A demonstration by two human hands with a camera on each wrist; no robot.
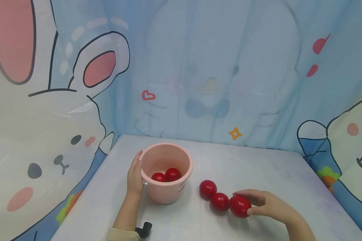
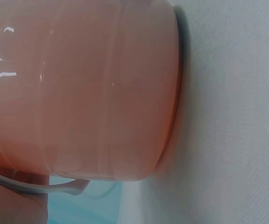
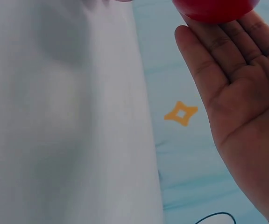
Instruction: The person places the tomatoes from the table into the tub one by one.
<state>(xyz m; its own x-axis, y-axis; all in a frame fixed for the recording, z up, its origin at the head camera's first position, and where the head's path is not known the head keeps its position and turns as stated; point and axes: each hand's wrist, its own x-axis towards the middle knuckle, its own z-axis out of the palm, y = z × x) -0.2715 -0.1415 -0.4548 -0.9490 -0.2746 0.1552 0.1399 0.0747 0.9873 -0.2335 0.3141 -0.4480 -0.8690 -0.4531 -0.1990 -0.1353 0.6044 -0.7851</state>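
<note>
A pink bucket (image 1: 166,192) stands upright on the table, holding two red balls, one at the left (image 1: 158,177) and one at the right (image 1: 173,174). My left hand (image 1: 135,177) lies along the bucket's left side, fingers fairly straight and touching it near the rim. In the left wrist view, a pale handle (image 2: 36,187) crosses in front of that hand. My right hand (image 1: 269,205) holds a glossy red ball (image 1: 240,206) between thumb and fingers; the right wrist view shows only that ball's lower part (image 3: 216,9). Two more red balls, the farther (image 1: 207,189) and the nearer (image 1: 219,202), lie beside it.
A white cloth covers the table (image 1: 253,164). Behind it hangs a light blue curtain (image 1: 175,67) with cartoon animals. A small black object (image 1: 144,230) shows by my left sleeve (image 1: 123,235).
</note>
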